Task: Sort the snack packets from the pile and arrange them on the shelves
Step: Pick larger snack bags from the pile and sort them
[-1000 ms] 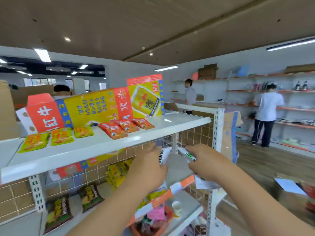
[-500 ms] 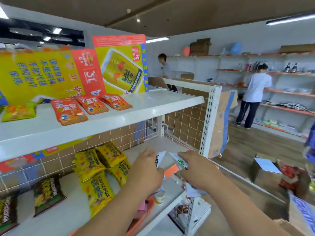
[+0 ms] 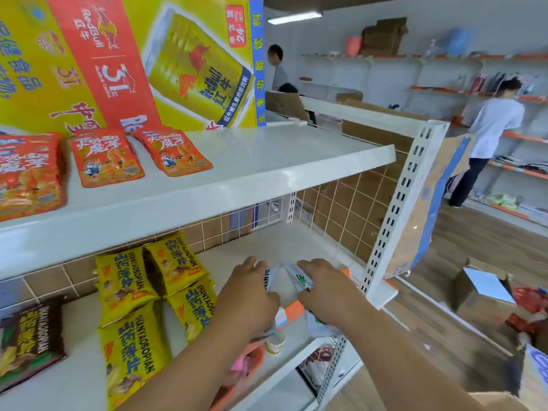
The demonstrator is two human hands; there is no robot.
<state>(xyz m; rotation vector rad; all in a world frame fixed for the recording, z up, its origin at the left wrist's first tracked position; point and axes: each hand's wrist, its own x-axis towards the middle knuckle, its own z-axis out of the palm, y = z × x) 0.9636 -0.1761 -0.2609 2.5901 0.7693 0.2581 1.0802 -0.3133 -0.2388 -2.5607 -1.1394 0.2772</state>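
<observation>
My left hand and my right hand each grip a white snack packet over the bare right end of the middle shelf. The left packet carries dark lettering; the right packet has a green mark. Both are mostly hidden behind my fingers. Several yellow packets lie to the left on this shelf, with a dark brown packet further left. Orange-red packets lie on the top shelf.
A big yellow and red drink carton stands at the back of the top shelf. A perforated white upright frames the shelf's right end. Open cardboard boxes sit on the wooden floor at right. Two people stand at far shelves.
My view has dropped and closed in on the shelves. Both hands have reached forward with the white packets, from under the top shelf's edge to over the middle shelf.
</observation>
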